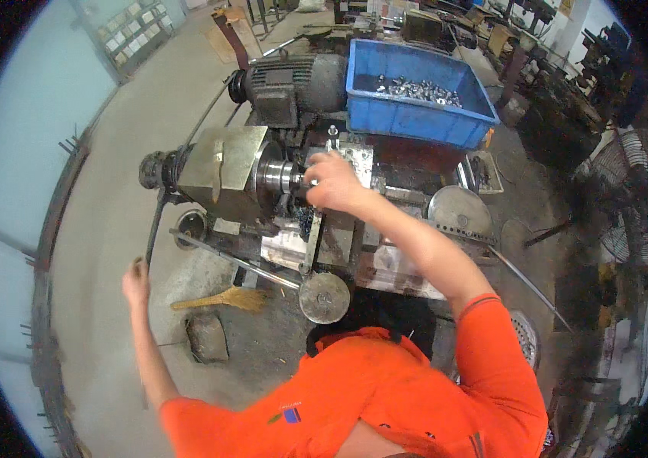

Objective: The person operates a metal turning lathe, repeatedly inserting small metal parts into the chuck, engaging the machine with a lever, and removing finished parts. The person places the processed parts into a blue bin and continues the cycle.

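Observation:
My right hand reaches over the bench lathe with its fingers bent, right at the end of the shiny chuck. Whatever its fingertips hold is hidden or too small to name. Off to the left, my left hand is curled closed beside the lower end of a dark rod that slants down from the pulley. I cannot make out whether it grips the rod. A metal guard covers the headstock, and a round steel disc sits at the front of the machine.
Behind the lathe stand an electric motor and a blue crate holding many small metal parts. A long steel bar juts out leftward. On the floor lie a straw broom and a dustpan. A fan is at right.

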A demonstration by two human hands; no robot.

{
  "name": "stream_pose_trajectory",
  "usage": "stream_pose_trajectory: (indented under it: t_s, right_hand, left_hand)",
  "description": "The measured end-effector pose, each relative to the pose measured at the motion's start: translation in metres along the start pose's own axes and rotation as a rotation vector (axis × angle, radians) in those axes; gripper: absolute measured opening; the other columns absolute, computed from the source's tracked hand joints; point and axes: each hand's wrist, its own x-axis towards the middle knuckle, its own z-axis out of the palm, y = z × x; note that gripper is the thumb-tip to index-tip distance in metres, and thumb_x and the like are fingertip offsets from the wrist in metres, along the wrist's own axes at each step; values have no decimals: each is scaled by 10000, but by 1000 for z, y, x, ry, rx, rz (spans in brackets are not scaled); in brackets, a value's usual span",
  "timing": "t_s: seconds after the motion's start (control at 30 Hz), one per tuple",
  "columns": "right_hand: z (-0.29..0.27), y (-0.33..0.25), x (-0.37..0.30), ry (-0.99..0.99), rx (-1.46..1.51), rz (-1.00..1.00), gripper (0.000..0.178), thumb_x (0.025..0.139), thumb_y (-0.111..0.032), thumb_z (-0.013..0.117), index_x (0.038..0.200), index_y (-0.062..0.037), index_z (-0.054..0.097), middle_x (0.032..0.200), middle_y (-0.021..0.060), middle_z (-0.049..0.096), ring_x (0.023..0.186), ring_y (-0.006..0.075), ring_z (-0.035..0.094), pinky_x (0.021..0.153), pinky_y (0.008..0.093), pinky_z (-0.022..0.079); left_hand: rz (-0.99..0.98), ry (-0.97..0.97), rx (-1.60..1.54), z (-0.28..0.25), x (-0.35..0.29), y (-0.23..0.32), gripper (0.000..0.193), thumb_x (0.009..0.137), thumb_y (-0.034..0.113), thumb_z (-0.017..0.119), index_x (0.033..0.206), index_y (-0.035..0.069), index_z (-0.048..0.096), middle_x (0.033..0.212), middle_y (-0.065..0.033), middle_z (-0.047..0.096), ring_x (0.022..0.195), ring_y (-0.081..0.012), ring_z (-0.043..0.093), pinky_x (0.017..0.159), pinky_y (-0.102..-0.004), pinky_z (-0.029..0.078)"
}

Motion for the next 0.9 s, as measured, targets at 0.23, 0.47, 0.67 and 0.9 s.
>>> stream_pose_trajectory:
  t_s: [0.23,0.47,0.67,0.9]
  right_hand:
    - [33,-16,39,-287,-133,92,309,551,-223,637,795,-36,673,863,172,646,876,310,592,784,365,485]
    - [38,-16,38,-209,-145,-7,294,554,-202,642,797,-41,680,850,153,660,792,294,645,721,356,522]
    - [40,-9,37,-162,-128,22,240,528,-198,590,691,-36,663,756,162,645,761,318,615,713,367,503]
    - [-39,11,23,-63,-180,221,290,575,-278,609,713,-31,674,713,187,639,727,330,641,690,399,518]
  left_hand:
    - [-419,29,186,31,-57,-116,567,899,519,292,879,74,642,759,-169,623,780,-363,597,705,-460,443]
    - [-464,91,174,24,-78,-71,625,893,544,275,821,50,649,775,-180,629,777,-378,597,705,-473,434]
    - [-420,118,215,36,-122,23,506,856,479,422,826,14,619,753,-200,616,786,-390,589,695,-465,440]
    - [-178,-426,-86,5,-85,17,214,744,172,615,847,-9,569,646,-150,587,565,-198,609,485,-337,467]
